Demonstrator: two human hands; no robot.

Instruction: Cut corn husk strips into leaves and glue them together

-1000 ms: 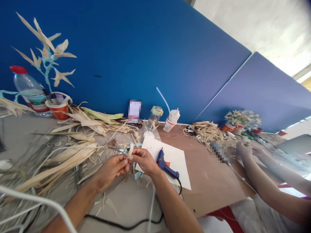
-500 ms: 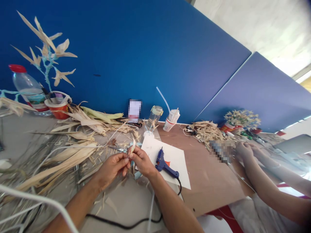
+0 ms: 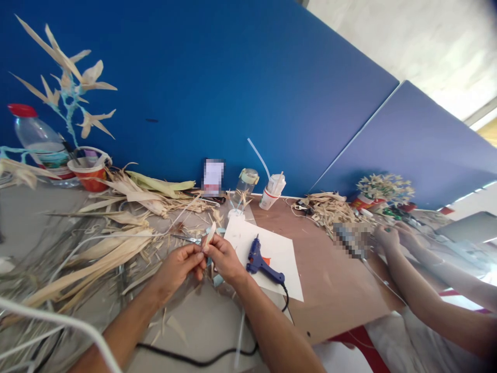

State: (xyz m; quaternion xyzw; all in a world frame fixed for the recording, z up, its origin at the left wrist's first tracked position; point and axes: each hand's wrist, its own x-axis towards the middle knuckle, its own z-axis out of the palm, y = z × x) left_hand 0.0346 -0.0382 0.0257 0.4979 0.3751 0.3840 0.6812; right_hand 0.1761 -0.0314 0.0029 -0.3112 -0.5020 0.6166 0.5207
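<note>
In the head view, the right hand (image 3: 222, 256) has its thumb and finger pinched on a small, pale, pointy strip of dry husk (image 3: 210, 234), which sticks up over the table. The left hand (image 3: 180, 264) has its fingers bent in by the strip's low end; I can't tell if they grip it. A dark blue plastic glue gun (image 3: 264, 263) lies on white paper (image 3: 293, 259) just beside the right hand.

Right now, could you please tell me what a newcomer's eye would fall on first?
Probably the tall flower arrangement at far left, before the blue partition. Next, at centre, the left hand and right hand meet at a pale strip; right of them, a blue glue gun lies on white paper.
</note>
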